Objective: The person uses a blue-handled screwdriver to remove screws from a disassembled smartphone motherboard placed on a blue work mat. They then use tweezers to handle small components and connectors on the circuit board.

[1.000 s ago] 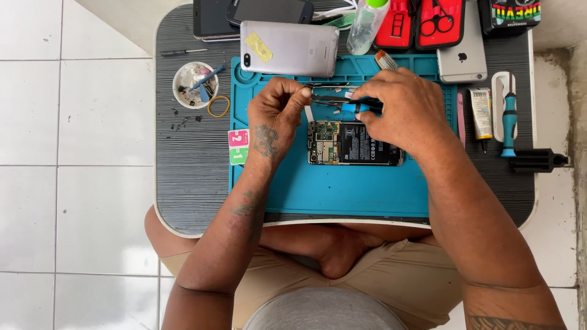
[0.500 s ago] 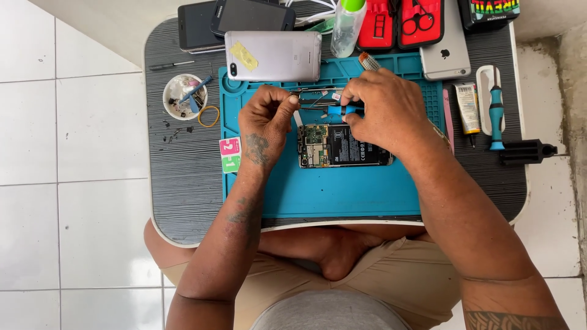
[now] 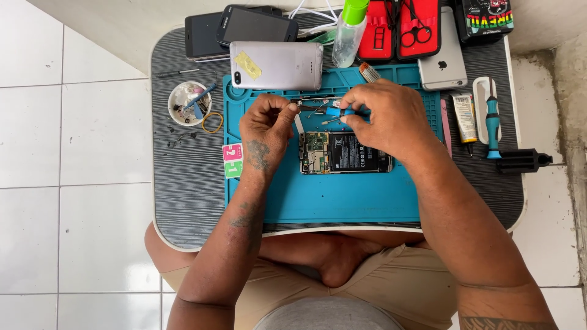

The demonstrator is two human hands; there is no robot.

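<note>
An opened phone (image 3: 345, 153) with bare circuit board and battery lies on a blue repair mat (image 3: 330, 195). My left hand (image 3: 266, 125) pinches a pair of thin tweezers (image 3: 306, 108) just above the phone's upper left corner. My right hand (image 3: 385, 116) grips a small blue-handled screwdriver (image 3: 339, 112), its tip pointing left toward the tweezers. Both hands hover over the mat's top edge, close together, above the phone.
The mat sits on a small grey lap table (image 3: 183, 183). A silver phone back (image 3: 276, 65), two dark phones (image 3: 244, 27), a bottle with a green cap (image 3: 350, 30), a red tool case (image 3: 400, 27), a white parts dish (image 3: 189, 102), a glue tube (image 3: 466, 117) and a teal screwdriver (image 3: 492, 122) surround it.
The view has shifted slightly, so the table sits more to the right and lower in frame. Both hands stay at the same spot above the opened phone, still holding their tools.
</note>
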